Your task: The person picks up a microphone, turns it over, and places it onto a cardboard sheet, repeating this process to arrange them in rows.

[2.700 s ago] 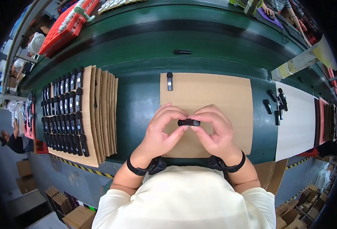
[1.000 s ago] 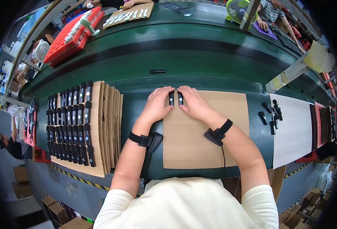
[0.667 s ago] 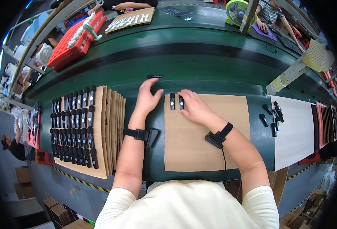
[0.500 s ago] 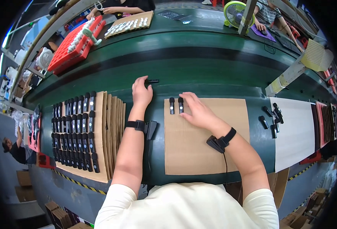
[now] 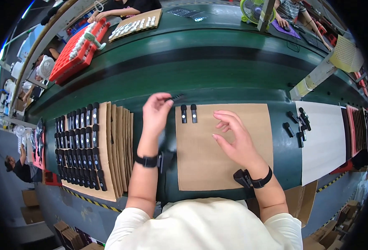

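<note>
Turned from its straight lie of half a second ago, a black clip-on microphone now slants, blurred, from the left hand of a person in a cream shirt, while the right hand has drawn back from the neighboring pair. The left thumb and fingers pinch the microphone over the green work surface, just beyond the far left corner of a bare-edged cardboard sheet; whether it is clear of the surface, I cannot tell from where I stand. The right hand holds nothing, its fingers loosely curled and parted above the cardboard.

Near that same corner, two foam-headed microphones lie side by side, heads pointing away from the person. Black wrist straps circle both wrists. To the left, four rows of matching microphones cover the top of a cardboard stack. To the right, several loose ones lie jumbled at the edge of a white sheet.

Across the green surface stand a red tray, a board of white pieces and a lime-green fan, near a co-worker in stripes.
</note>
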`<act>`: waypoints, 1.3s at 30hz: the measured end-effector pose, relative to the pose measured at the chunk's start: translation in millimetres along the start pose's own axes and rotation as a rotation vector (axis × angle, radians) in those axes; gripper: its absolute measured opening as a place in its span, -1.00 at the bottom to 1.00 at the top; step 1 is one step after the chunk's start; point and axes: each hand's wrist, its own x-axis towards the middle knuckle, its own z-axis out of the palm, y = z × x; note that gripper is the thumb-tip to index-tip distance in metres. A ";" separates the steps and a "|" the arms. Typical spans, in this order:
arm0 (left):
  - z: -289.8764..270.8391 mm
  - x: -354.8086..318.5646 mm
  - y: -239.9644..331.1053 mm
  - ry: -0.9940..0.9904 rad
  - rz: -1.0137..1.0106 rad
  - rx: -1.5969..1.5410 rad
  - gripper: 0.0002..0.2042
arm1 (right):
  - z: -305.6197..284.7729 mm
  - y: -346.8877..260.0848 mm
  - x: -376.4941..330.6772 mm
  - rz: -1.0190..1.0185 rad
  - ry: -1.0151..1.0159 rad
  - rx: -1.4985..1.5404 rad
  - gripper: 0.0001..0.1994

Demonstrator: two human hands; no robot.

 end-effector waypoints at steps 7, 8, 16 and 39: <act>29.4 -102.4 61.7 -0.262 0.092 -0.229 -0.79 | 16.2 -23.6 -8.6 -0.050 0.036 0.088 -0.48; 29.3 -109.5 64.7 -0.287 0.123 -0.224 -0.78 | 18.2 -23.9 -11.2 -0.064 0.027 0.106 -0.51; 22.6 -128.6 82.6 -0.297 0.127 -0.003 -0.77 | 18.1 -30.6 -26.9 -0.128 0.057 0.088 -0.69; 24.0 -129.5 79.1 -0.327 0.262 0.104 -0.75 | 13.6 -33.5 -29.4 -0.107 0.051 0.219 -0.71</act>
